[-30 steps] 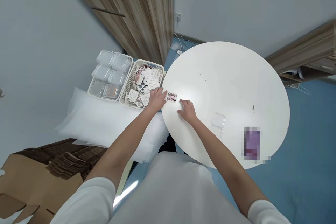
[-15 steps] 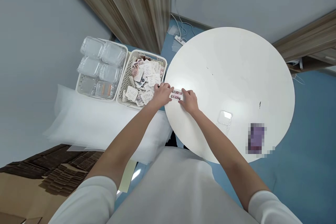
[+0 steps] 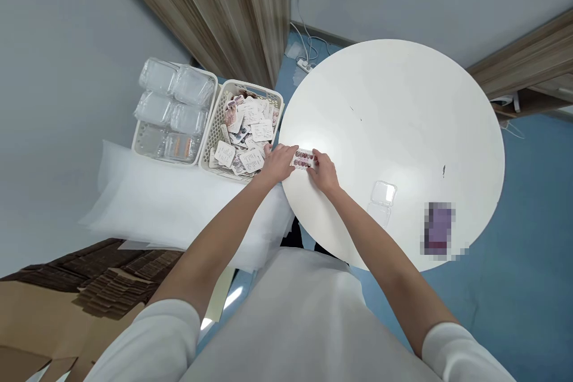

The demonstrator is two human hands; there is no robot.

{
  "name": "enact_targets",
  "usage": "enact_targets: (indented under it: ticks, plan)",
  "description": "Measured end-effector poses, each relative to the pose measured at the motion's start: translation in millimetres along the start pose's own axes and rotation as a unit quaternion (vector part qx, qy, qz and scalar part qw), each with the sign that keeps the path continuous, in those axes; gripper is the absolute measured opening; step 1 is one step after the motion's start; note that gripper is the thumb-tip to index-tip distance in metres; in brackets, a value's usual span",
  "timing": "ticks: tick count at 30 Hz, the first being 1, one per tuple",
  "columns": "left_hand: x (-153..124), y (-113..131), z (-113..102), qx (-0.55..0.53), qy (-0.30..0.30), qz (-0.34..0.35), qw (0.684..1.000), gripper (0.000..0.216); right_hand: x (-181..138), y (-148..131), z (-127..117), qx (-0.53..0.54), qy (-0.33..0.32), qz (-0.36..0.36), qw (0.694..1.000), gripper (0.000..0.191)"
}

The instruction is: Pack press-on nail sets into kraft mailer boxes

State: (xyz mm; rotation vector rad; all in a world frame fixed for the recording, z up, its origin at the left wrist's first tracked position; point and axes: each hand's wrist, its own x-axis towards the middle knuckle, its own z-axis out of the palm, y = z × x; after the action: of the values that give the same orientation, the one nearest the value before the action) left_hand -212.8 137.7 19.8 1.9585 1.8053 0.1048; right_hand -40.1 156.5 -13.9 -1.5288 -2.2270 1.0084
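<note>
A small white card with two rows of dark red, nail-shaped ovals is held low over the near left rim of the round white table. My left hand pinches its left end, and my right hand grips the right end. Close beside my left hand stands a white perforated basket heaped with loose printed cards. To the right of my right arm, a clear plastic case lies opened out flat on the table.
Another white basket holds several bundles of clear plastic packs. White foam sheeting lies in front of the baskets. A purple, pixelated object sits near the table's right edge. Flattened cardboard is at lower left; a power strip lies behind.
Both hands still hold the card, which now shows a little more of its face, with the right hand turned slightly. The whole view has shifted slightly.
</note>
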Motion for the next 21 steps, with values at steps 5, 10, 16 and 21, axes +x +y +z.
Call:
enact_targets:
  ticks: [5,10,16,21]
  plan:
    - [-16,27,-2,-0.003,0.002,0.007,1.0,0.057,-31,8,-24,0.025,-0.008,-0.034,0.999,0.069]
    - [-39,82,5,-0.01,-0.002,0.046,0.999,0.059,-88,27,-57,0.03,0.016,-0.031,0.999,0.069]
    - [-63,156,34,-0.017,-0.018,0.111,0.994,0.059,-168,69,-95,0.049,0.048,-0.02,0.997,0.065]
    - [-73,201,67,-0.013,-0.038,0.129,0.991,0.059,-215,110,-112,0.072,0.052,-0.01,0.996,0.062]
